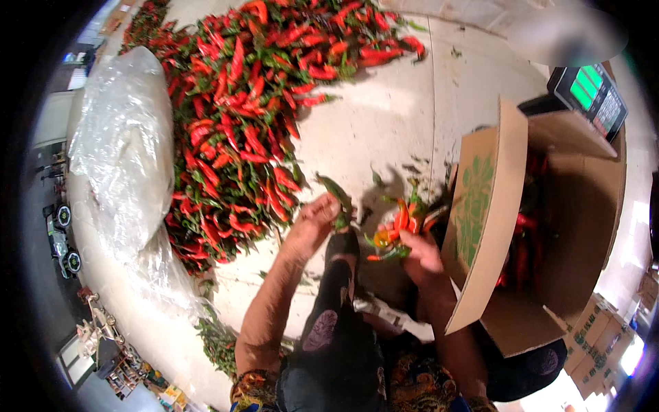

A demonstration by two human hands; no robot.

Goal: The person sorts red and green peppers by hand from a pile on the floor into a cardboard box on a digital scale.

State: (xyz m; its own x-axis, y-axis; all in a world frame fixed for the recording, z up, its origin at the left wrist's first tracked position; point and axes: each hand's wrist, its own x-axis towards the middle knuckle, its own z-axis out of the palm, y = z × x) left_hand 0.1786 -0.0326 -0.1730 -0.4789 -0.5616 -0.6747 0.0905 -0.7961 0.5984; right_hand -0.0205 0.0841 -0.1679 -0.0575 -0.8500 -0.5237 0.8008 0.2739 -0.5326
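Note:
My left hand [320,213] pinches a green chilli pepper [334,191] just above my knee. A small bunch of orange, red and green peppers [406,221] is gripped in my right hand [422,250], close to the near side of an open cardboard box [481,216]. Red peppers [522,242] lie inside that box, partly hidden by its raised flap. To the left of my hands a large heap of red and green peppers [247,129] spreads over the pale floor.
Clear plastic sheeting [123,149] lies along the heap's left side. Beyond the box stands a digital scale display [589,90], lit green. Green peppers or leaves [216,340] form a smaller pile by my left elbow. Stacked cartons [600,342] stand at lower right.

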